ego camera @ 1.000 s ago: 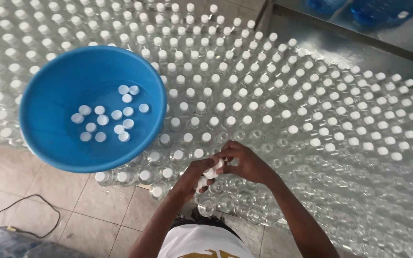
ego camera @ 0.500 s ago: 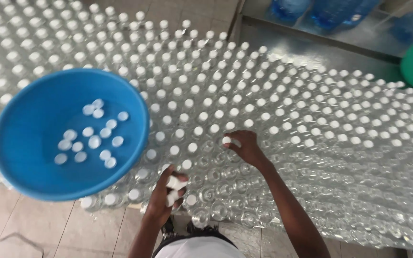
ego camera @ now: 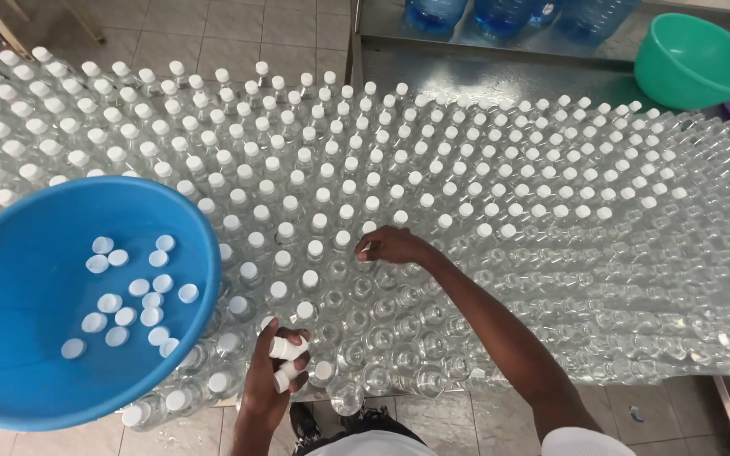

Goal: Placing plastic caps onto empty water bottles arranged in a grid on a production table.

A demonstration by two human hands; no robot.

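While left hand (ego camera: pixel 276 371) holds white caps (ego camera: pixel 287 361), right hand (ego camera: pixel 392 247) on bottle (ego camera: pixel 368 230)

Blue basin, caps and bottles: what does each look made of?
Blue basin: likely plastic, smooth, softly glossy, uniform colour. White caps in it and in the left hand: probably moulded plastic, opaque, matte. Bottles: clear, thin-walled, probably plastic, glinting. Right hand sets a cap on one.

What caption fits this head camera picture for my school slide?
Right hand sets a white cap on a clear bottle while the left hand holds spare caps beside a blue bowl.
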